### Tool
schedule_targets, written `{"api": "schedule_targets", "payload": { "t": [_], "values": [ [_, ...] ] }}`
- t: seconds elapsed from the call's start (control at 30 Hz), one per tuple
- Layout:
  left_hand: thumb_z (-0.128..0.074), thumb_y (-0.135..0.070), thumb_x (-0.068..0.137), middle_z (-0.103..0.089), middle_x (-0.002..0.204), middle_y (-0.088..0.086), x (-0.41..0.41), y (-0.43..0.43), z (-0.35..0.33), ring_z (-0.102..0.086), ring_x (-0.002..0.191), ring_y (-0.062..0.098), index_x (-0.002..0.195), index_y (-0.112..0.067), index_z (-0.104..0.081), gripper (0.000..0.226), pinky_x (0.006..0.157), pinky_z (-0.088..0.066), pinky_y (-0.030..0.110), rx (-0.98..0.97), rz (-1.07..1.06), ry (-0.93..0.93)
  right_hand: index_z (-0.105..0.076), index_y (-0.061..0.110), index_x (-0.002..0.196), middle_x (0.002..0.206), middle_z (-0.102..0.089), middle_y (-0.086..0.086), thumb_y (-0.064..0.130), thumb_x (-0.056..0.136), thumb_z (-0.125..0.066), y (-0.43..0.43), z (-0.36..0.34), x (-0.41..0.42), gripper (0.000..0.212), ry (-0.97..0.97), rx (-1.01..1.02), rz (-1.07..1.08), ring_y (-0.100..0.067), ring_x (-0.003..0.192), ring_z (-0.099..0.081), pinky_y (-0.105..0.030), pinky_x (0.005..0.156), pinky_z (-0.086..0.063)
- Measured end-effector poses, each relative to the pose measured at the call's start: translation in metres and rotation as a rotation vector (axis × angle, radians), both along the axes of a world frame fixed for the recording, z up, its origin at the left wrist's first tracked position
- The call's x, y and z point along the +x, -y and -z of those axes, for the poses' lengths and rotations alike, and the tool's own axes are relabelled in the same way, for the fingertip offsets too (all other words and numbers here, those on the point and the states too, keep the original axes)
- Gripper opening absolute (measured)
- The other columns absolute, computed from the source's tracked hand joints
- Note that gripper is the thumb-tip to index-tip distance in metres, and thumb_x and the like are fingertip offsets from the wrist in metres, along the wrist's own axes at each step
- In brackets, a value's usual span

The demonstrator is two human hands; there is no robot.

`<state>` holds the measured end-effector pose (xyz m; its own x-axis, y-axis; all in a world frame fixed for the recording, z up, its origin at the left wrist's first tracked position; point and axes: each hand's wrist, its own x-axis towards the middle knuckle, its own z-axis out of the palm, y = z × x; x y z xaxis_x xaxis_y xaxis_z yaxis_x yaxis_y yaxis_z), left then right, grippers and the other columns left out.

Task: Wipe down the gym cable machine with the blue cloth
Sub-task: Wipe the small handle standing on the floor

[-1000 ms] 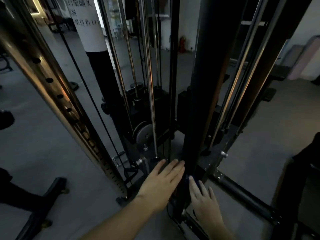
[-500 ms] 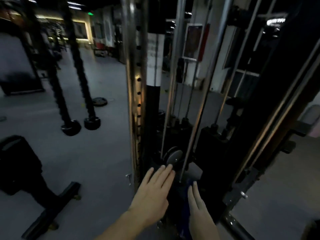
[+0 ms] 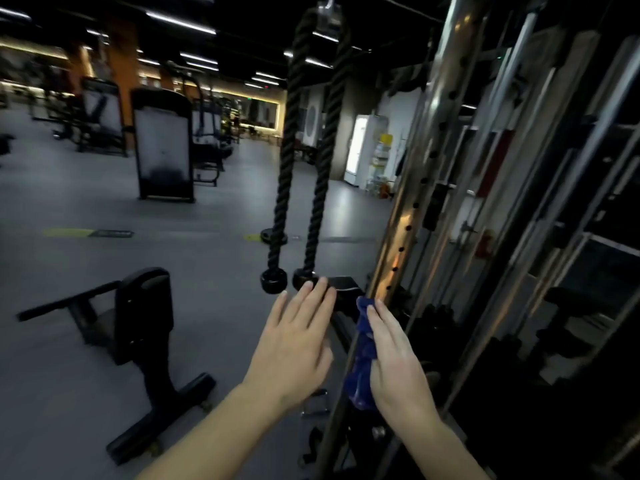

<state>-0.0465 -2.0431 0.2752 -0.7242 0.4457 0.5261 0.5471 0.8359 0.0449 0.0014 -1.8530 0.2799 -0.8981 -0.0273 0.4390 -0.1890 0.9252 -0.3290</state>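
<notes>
1. R hand (image 3: 398,362) presses the blue cloth (image 3: 363,355) flat vs the machine's holed upright post (image 3: 398,244), fingers straight & together, cloth bunched under the palm, low on the post
2. L hand (image 3: 298,341) open, fingers spread, empty, hovering just beside the post; touching it or not: can't tell
3. Step, I judge: wiping the post, low part
4. Next calls for sliding the cloth up along the post w/ steady pressure; rope handles (image 3: 301,168) hang close by on the L, near the wiping path

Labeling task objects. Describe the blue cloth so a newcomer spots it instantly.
Find the shiny steel post with a row of holes on the cable machine, right of centre. At its lower part the right hand presses a crumpled blue cloth against it, the only bright blue thing among black and steel.
</notes>
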Motion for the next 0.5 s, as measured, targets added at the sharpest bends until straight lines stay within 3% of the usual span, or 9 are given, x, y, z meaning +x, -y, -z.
{"api": "schedule_targets", "payload": {
  "t": [0.1, 0.17, 0.23, 0.37, 0.5],
  "values": [
    [-0.039, -0.037, 0.093, -0.022, 0.173, 0.007, 0.001, 0.029, -0.007, -0.021, 0.159, 0.026, 0.165, -0.013, -0.024, 0.078, 0.125, -0.019, 0.053, -0.002, -0.122, -0.048, -0.029, 0.016, 0.16, 0.165, -0.021, 0.008, -0.008, 0.086, -0.07, 0.029, -0.012, -0.015, 0.088, -0.077, 0.128, -0.049, -0.013, 0.151, -0.028, -0.038, 0.121, -0.034],
    [-0.04, -0.038, 0.094, -0.02, 0.173, 0.009, 0.006, 0.046, -0.008, -0.021, 0.159, 0.028, 0.165, -0.012, -0.023, 0.078, 0.125, -0.018, 0.056, -0.027, -0.23, -0.07, -0.038, 0.014, 0.157, 0.162, -0.037, -0.004, 0.0, 0.075, -0.082, 0.044, -0.012, -0.028, 0.094, -0.091, 0.255, -0.089, -0.023, 0.148, -0.038, -0.045, 0.121, -0.034],
    [-0.046, -0.039, 0.094, -0.018, 0.173, 0.011, 0.015, 0.062, -0.007, -0.02, 0.159, 0.03, 0.165, -0.012, -0.023, 0.08, 0.124, -0.017, 0.057, -0.047, -0.342, -0.067, -0.04, 0.014, 0.156, 0.161, -0.039, -0.008, 0.009, 0.072, -0.086, 0.063, -0.014, -0.038, 0.096, -0.087, 0.35, -0.137, -0.027, 0.149, -0.037, -0.049, 0.122, -0.029],
    [-0.053, -0.04, 0.088, -0.024, 0.171, 0.012, 0.05, 0.1, -0.006, -0.025, 0.157, 0.033, 0.163, -0.011, -0.033, 0.082, 0.123, -0.017, 0.058, -0.076, -0.562, -0.057, -0.048, 0.017, 0.152, 0.159, -0.043, -0.011, 0.012, 0.074, -0.081, 0.116, -0.009, -0.049, 0.084, -0.149, 0.365, -0.299, -0.031, 0.147, -0.04, -0.051, 0.117, -0.019],
    [-0.051, -0.043, 0.086, -0.027, 0.171, 0.011, 0.092, 0.15, 0.002, -0.026, 0.157, 0.032, 0.161, -0.013, -0.037, 0.082, 0.121, -0.016, 0.059, -0.168, -0.803, 0.004, -0.054, 0.018, 0.148, 0.155, -0.048, -0.011, 0.017, 0.081, -0.05, 0.178, 0.009, -0.041, 0.067, -0.164, 0.301, -0.513, -0.031, 0.144, -0.045, -0.054, 0.114, -0.021]
  ]
}}
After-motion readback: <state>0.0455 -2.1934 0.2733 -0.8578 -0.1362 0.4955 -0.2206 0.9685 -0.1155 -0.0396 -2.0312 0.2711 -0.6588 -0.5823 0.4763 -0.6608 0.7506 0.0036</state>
